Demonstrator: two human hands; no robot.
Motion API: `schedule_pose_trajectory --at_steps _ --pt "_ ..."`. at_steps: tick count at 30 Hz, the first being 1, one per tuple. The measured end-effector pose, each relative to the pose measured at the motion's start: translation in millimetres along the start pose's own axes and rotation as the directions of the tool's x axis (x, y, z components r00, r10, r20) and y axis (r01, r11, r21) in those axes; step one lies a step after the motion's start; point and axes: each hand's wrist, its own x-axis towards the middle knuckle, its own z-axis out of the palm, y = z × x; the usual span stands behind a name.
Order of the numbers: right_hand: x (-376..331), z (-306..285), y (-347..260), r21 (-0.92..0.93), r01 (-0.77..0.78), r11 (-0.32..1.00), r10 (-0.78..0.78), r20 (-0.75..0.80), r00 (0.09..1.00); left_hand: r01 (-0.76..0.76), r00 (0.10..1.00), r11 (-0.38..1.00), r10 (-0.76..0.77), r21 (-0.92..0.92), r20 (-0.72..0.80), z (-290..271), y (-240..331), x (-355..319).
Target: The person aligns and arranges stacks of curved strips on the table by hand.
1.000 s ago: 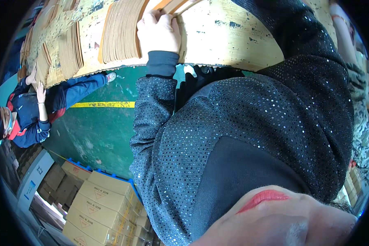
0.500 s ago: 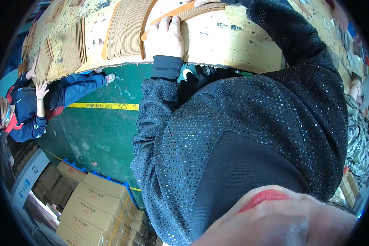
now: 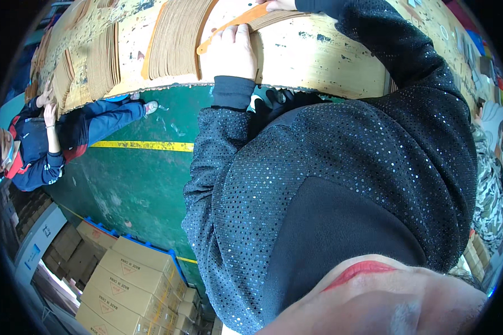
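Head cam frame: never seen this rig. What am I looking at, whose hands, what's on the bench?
No machine here: a person wears a wide fisheye camera on the head, looking down their own body, so the black sparkly top fills the middle and straight edges bend. Their left hand rests flat on a thin tan cardboard strip lying on the worn, pale workbench. The right hand is mostly cut off at the top edge, at the same strip; its grip cannot be told. Beside the left hand stands a fanned stack of cardboard sheets. Another person in blue works at the bench's far left. Brown cartons sit on the green floor.
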Motion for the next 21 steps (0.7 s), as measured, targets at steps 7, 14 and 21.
schedule_pose_trajectory --at_steps 7,14,21 --pt "-8 21 13 0.093 0.145 0.985 -0.117 -0.256 0.96 -0.01 0.999 0.999 0.009 0.042 0.032 0 2 0" --pt "-9 32 12 0.41 0.003 0.912 0.059 -0.138 0.989 0.018 0.998 0.999 -0.019 0.027 0.055 -2 7 -2" --pt "-12 26 13 0.446 0.059 0.893 -0.035 -0.062 0.997 -0.048 0.998 0.996 0.044 0.079 0.048 -4 5 -3"
